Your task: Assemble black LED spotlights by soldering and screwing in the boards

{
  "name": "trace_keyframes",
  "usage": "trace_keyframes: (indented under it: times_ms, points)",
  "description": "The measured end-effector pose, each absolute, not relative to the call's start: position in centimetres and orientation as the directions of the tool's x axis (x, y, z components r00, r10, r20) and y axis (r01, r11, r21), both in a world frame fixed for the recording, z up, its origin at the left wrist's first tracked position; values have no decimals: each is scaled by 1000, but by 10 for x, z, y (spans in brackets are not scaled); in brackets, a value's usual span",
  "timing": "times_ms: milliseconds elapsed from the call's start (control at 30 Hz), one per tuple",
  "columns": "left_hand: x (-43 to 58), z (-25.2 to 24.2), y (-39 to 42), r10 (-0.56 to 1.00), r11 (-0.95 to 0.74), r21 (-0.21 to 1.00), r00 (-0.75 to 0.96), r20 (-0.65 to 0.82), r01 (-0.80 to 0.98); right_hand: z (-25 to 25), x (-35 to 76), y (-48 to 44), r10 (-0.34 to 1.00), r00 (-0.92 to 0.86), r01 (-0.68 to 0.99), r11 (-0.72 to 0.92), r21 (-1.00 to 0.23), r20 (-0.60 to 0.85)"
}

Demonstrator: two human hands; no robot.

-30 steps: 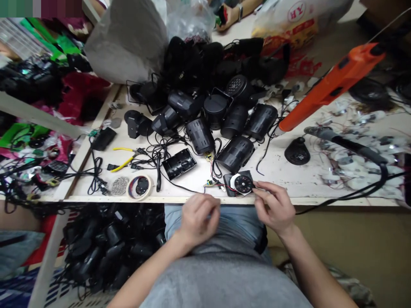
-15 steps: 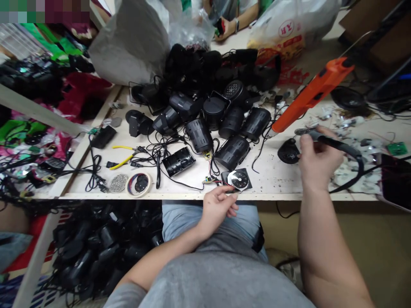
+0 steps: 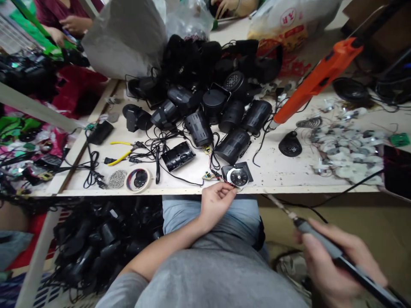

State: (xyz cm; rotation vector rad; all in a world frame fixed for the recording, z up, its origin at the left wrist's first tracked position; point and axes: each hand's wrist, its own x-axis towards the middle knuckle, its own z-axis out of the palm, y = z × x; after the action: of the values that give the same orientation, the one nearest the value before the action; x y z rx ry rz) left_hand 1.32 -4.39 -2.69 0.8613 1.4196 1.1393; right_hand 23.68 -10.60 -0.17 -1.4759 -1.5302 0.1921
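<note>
Low on the right, away from the bench edge, my right hand (image 3: 340,261) is closed around a grey and black soldering iron (image 3: 316,234), its tip pointing up and left. At the bench's front edge my left hand (image 3: 216,205) pinches a thin red wire beside a round black disc with a pale rim (image 3: 239,176). The disc lies on a dark square piece (image 3: 249,171). Thin wires link that spot to a small circuit board (image 3: 208,176). The fingertips partly hide the wire's end. An open black housing half (image 3: 178,156) lies to the left.
Black lamp-like housings (image 3: 233,145) are heaped behind. An orange electric screwdriver (image 3: 317,83) hangs at right above the solder coil (image 3: 308,122) and a pile of whitish parts (image 3: 346,147). Yellow-handled pliers (image 3: 120,158) and a tape roll (image 3: 138,179) lie left. Other people's hands (image 3: 75,25) show behind.
My right hand has moved from above the bench down and toward me, bringing the soldering iron with it. My left hand's fingers have closed in at the disc's edge.
</note>
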Motion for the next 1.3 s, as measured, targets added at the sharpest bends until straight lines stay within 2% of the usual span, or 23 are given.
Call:
trace_keyframes:
  times_ms: [200, 400, 900, 1300]
  points:
    - [12, -26, -41, 945, 283, 958, -154, -287, -49, 5, 204, -100, 838, -9, 683, 404, -609, 546]
    - [12, -20, -39, 951, 274, 960, -129, -280, -61, 10, 189, -82, 806, -69, 687, 466, -558, 588]
    - [10, -26, -39, 962, 249, 967, -96, -254, -59, 3, 183, -79, 808, -51, 673, 462, -578, 586]
    - [10, -23, -37, 961, 251, 965, -100, -258, -75, 5, 181, -78, 804, -86, 689, 475, -548, 589]
